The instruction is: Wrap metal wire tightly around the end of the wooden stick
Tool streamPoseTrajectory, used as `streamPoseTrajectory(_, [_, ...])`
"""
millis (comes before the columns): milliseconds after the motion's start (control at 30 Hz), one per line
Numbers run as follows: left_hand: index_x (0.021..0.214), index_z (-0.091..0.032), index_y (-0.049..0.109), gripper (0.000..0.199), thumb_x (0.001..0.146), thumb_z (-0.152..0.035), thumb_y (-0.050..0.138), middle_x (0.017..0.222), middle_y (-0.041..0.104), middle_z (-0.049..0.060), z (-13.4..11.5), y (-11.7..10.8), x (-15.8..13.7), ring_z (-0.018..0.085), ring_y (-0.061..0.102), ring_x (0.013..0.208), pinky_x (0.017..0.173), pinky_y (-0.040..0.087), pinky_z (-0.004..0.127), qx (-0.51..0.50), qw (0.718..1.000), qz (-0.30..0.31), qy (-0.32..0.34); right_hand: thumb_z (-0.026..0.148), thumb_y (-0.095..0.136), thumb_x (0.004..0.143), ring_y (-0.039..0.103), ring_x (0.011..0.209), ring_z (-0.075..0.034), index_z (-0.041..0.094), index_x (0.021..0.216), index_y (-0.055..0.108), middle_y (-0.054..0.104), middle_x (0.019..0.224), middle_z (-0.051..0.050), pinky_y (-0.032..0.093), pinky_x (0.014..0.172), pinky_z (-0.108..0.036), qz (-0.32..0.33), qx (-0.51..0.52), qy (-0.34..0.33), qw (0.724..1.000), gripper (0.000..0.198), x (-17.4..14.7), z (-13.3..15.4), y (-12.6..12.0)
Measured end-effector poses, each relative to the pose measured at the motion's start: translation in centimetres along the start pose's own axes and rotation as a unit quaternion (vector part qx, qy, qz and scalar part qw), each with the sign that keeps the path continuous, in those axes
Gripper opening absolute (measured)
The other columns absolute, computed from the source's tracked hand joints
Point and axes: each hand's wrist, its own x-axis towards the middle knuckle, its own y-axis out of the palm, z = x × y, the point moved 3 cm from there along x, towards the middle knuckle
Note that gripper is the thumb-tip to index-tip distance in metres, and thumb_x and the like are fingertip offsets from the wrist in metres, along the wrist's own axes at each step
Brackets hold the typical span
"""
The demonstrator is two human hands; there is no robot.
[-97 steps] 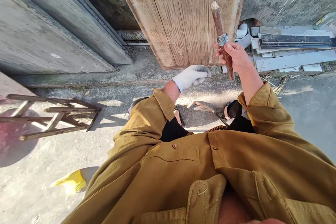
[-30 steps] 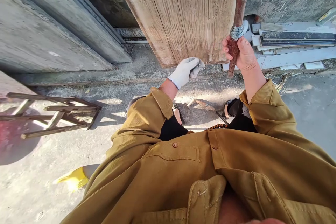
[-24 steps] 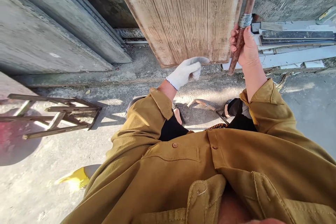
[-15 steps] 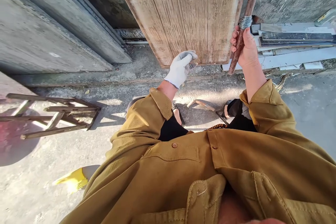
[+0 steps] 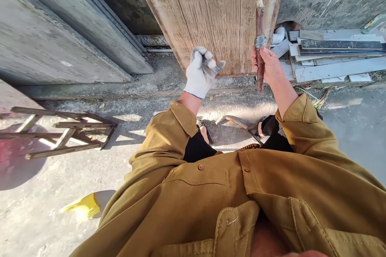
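My right hand [image 5: 271,64], bare, is wrapped round a reddish-brown wooden stick [image 5: 259,20] below its middle. A band of silvery wire [image 5: 259,41] is wound round the stick just above my thumb. The stick stands nearly upright in view, its pale cut end at the top. My left hand [image 5: 201,70] wears a white knit glove with grey on the fingers. Its palm faces up, the fingers loosely curled and the thumb held out to the right, with nothing visible in it. Both hands are in front of the lower part of a weathered wooden panel [image 5: 221,20].
Pale and dark strips [image 5: 337,58] are stacked at right beside a white pipe [image 5: 279,35]. Broken stick pieces [image 5: 232,120] lie on the ground between my feet. A wooden frame [image 5: 69,132] is at left, near a yellow object [image 5: 84,207]. Grey slabs [image 5: 60,28] lean at upper left.
My right hand has moved left with the stick, which has turned from leaning right to nearly upright. My left hand has rolled palm up, its thumb now apart from the fingers.
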Motion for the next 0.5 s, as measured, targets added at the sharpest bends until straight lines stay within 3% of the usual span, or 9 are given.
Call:
streamPoseTrajectory(67, [0.094,-0.024,0.061,0.030,0.121,-0.025,0.050,0.082,0.066,-0.002,-0.5,-0.5,0.8,0.007,0.045,0.053,0.070,0.057,0.024,0.001,1.000,-0.015,-0.027,0.079,0.097,0.075,0.067,0.092,-0.023,0.031,0.090,0.071,0.068,0.090,-0.005,0.052,0.055,-0.031,-0.010,0.017,-0.007,1.000,0.056,0.3,-0.4,0.0])
streamPoseTrajectory(167, [0.086,-0.024,0.062,0.026,0.111,-0.023,0.067,0.074,0.061,-0.003,-1.3,-1.2,1.3,0.008,0.029,0.046,0.052,0.039,0.025,0.074,0.994,-0.027,-0.078,0.077,0.093,0.081,0.060,0.080,-0.019,0.028,0.090,0.069,0.063,0.088,-0.004,0.047,0.053,-0.030,-0.034,0.041,-0.013,0.999,0.055,0.8,-0.8,-0.3])
streamPoseTrajectory(300, [0.097,-0.027,0.069,0.011,0.095,-0.017,0.073,0.080,0.067,-0.005,-2.3,-1.2,0.8,0.011,0.028,0.049,0.049,0.025,0.031,0.124,0.990,0.008,-0.069,0.091,0.083,0.084,0.059,0.083,-0.023,0.030,0.099,0.069,0.062,0.093,-0.006,0.046,0.058,-0.035,-0.042,0.033,-0.030,0.998,0.064,1.0,-0.3,-1.0])
streamPoseTrajectory(400, [0.118,-0.034,0.068,0.036,0.087,-0.019,0.081,0.100,0.075,-0.006,-2.8,-1.4,0.4,0.012,0.038,0.056,0.056,0.034,0.032,0.229,0.972,0.043,-0.040,0.105,0.071,0.080,0.062,0.094,-0.030,0.035,0.111,0.069,0.062,0.093,-0.008,0.046,0.060,-0.039,-0.032,-0.039,-0.010,0.999,0.076,1.0,0.3,-1.9])
streamPoseTrajectory(500, [0.131,-0.032,0.069,0.047,0.087,-0.024,0.086,0.104,0.074,-0.003,-3.4,-2.1,0.7,0.013,0.049,0.067,0.067,0.045,0.034,0.374,0.925,0.060,-0.009,0.108,0.060,0.082,0.063,0.100,-0.033,0.035,0.120,0.069,0.064,0.096,-0.010,0.047,0.063,-0.041,-0.050,-0.069,-0.017,0.996,0.082,1.0,1.1,-2.7])
